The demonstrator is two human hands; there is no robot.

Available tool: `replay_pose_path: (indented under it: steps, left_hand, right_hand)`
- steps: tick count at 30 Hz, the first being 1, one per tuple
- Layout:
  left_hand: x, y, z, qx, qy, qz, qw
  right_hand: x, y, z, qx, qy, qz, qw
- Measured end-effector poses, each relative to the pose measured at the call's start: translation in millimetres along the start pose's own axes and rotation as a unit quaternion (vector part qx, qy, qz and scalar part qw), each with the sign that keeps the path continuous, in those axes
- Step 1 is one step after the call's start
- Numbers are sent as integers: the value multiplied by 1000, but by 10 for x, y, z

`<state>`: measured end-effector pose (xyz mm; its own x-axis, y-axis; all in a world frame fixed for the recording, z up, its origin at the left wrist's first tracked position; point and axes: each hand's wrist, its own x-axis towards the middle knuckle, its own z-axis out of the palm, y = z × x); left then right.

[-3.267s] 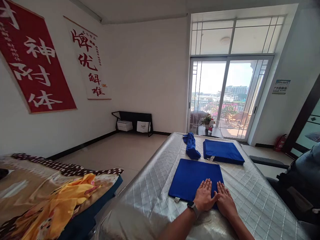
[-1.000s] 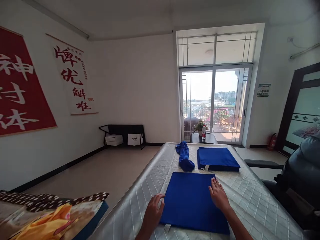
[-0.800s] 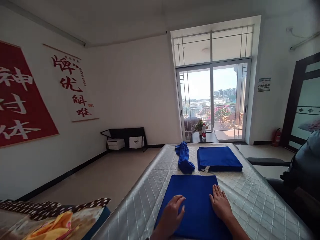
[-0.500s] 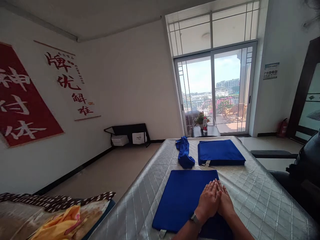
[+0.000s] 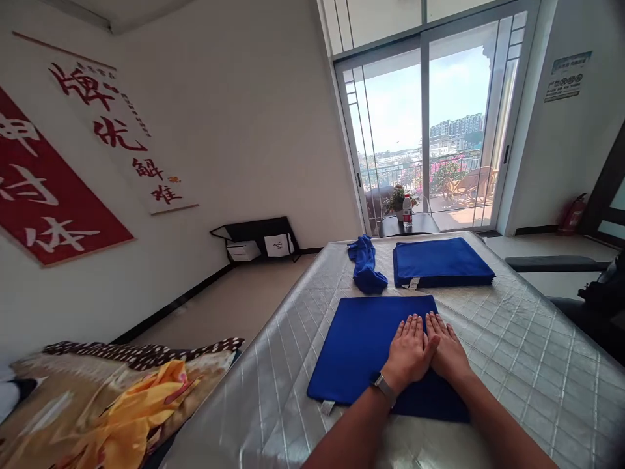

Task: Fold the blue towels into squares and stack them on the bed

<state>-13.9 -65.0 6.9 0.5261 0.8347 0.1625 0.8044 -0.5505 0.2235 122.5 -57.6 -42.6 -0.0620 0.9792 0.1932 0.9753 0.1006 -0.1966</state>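
Observation:
A flat blue cloth [image 5: 354, 345] with a white tag at its near left corner lies squarely on the silver quilted table cover [image 5: 278, 378]. My left hand [image 5: 410, 352], with a watch at the wrist, rests palm down on the cloth's right half, fingers stretched out. Beside it my right hand [image 5: 444, 345] lies flat along the cloth's right edge, the thumbs overlapping. Behind them sits a neat stack of folded blue cloths [image 5: 442, 260]. To its left is a crumpled blue cloth [image 5: 366, 266].
A small dark table with a bottle [image 5: 407, 212] and a potted plant [image 5: 398, 198] stands beyond the far edge, before a sliding glass door. At the left lies a patterned blanket with a yellow cloth [image 5: 141, 410] on it. A black bench [image 5: 556, 263] is at the right.
My view has tilted down and shifted. My hands, earlier closer together with the left partly over the right, now lie flatter and side by side on the cloth.

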Motion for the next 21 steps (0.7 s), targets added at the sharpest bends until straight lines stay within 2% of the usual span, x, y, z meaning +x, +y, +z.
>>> replay_pose_path:
  steps: [10,21]
  left_hand:
    - [-3,-140,61,-10,14,-30,999]
    - [-6,-161,109,-45,38,-34,998]
  right_hand:
    - [34,9,-18,-21,-9,6,1000]
    - [-21,-158,-320,-42,-60,34,997]
